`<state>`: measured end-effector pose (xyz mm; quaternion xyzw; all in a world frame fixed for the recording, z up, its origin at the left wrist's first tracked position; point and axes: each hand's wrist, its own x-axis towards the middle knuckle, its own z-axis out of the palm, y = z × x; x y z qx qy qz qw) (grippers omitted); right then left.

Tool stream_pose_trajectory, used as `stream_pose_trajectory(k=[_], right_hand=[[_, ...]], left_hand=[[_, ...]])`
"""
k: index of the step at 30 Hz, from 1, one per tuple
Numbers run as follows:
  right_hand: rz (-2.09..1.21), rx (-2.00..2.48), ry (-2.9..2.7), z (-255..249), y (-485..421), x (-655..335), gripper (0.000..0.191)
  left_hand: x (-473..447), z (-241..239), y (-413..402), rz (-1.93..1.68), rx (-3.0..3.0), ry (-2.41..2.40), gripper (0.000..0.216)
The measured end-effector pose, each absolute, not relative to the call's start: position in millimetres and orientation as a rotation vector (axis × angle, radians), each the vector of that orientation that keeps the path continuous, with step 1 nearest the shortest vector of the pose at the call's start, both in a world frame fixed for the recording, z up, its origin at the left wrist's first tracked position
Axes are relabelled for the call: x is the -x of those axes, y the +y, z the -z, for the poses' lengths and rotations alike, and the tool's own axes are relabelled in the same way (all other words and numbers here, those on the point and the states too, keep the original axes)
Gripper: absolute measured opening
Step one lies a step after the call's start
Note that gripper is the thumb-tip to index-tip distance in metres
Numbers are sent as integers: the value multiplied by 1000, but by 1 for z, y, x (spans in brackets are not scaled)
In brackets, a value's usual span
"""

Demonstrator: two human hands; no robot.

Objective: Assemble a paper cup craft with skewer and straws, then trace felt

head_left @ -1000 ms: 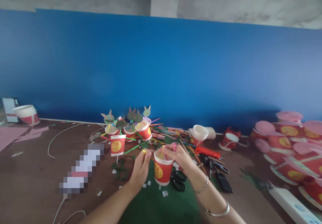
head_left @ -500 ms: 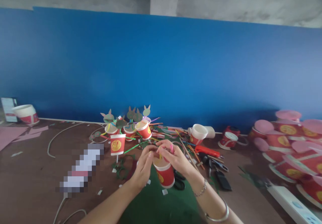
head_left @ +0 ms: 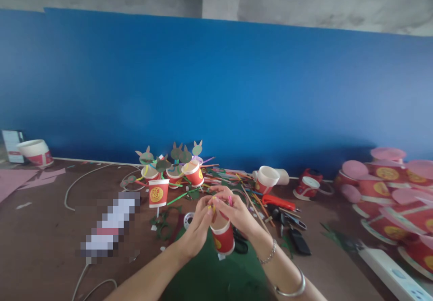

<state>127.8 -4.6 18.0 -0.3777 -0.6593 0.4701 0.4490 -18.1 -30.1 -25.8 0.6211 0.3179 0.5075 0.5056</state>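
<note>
Both my hands meet over a red paper cup (head_left: 224, 239) with a gold emblem, held above a green felt sheet (head_left: 216, 276). My left hand (head_left: 197, 229) pinches a yellow strip at the cup's rim, fingers closed. My right hand (head_left: 234, 212) is closed too, gripping a pink strip and the rim from the other side. A tape roll (head_left: 188, 219) lies just left of my left hand. Black scissors (head_left: 241, 243) lie right of the cup, partly hidden by my right wrist.
Several decorated cups with green bunny cut-outs (head_left: 176, 168) stand behind, with scattered coloured strips (head_left: 230, 179). A red cutter (head_left: 279, 201) and dark tools lie at right. Red and pink cup crafts (head_left: 392, 197) crowd the far right. A white power strip (head_left: 392, 271) sits at lower right, and a white cable (head_left: 79, 181) at left.
My hands have closed in together over the cup's rim. The cup has tilted and lifted a little off the green sheet, and the tape roll has come into sight.
</note>
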Motion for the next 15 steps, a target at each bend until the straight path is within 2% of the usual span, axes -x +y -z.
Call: stream_pose_trajectory(k=[6, 11, 15], right_hand=[[-1334, 896, -1458, -12, -10, -118, 34], [-1528, 854, -1303, -20, -14, -116, 41], [-1418, 955, -1382, -31, -9, -131, 43]], left_hand=[[17, 19, -31, -1258, -1490, 707, 33], [16, 21, -28, -1456, -1390, 813, 36], [19, 24, -22, -1564, -1316, 889, 32]])
